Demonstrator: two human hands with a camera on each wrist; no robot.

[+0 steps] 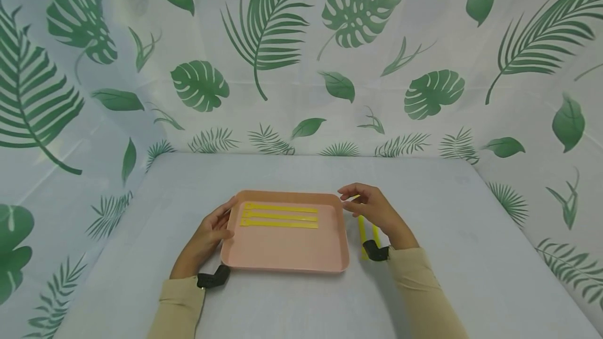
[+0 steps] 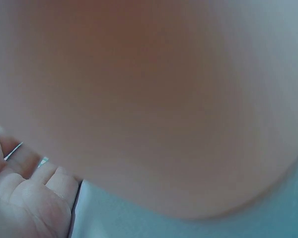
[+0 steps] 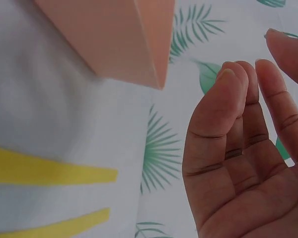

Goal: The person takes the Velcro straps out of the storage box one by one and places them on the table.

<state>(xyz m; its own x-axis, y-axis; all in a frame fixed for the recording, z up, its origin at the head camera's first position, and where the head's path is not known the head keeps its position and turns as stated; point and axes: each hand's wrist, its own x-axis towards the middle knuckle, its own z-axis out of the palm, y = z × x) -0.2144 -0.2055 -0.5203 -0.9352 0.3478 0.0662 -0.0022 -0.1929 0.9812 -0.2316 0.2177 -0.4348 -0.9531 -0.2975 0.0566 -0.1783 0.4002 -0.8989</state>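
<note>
The shallow pink tray (image 1: 282, 250), smooth and with rounded corners, is at the middle part of the pale table (image 1: 301, 302), and in its far half lie three flat, thin yellow strips (image 1: 282, 217), with smooth floor toward its near rim. At its left edge the left hand (image 1: 209, 235) grips it, thumb over the rim; just beside its far right corner the right hand (image 1: 375, 207) is half open, fingers loosely bent, holding nothing visible. Right of the tray lie other yellow strips (image 3: 54, 169), and table surface spreads around it toward the leaf-printed cloth (image 1: 282, 106) behind.
</note>
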